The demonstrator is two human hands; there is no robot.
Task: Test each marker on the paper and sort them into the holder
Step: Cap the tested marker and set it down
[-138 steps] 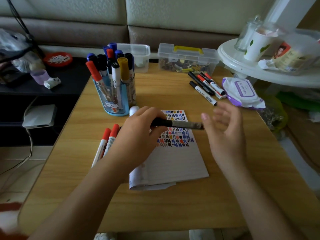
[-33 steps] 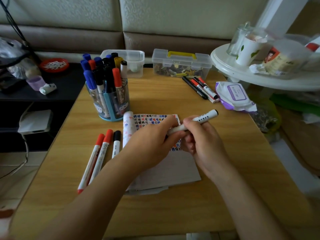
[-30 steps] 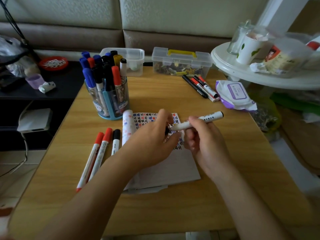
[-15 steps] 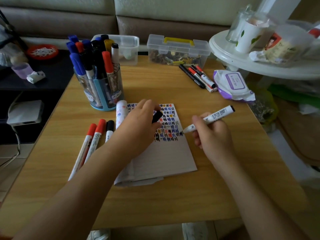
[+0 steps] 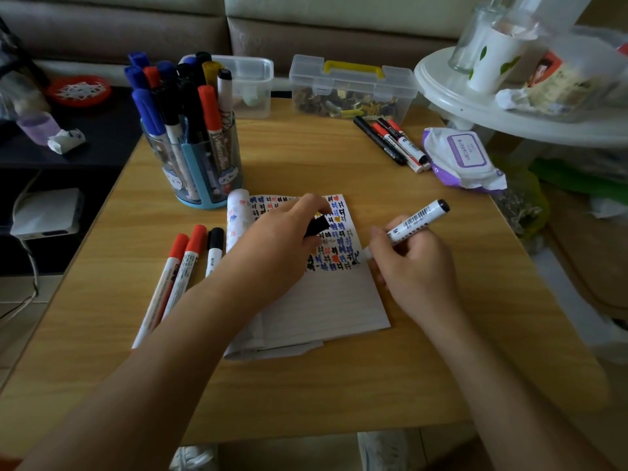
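You are mid-test: your right hand [image 5: 413, 266] clamps its fingers on the white-barrelled, black-ended marker [image 5: 416, 220], tip touching the lined white paper [image 5: 323, 300] mid-surface, your left hand [image 5: 275, 246] pinches the black cap [image 5: 317, 226], so the next move likely calls for recapping and reaching to the far-left clear-and-blue round holder [image 5: 190, 171].
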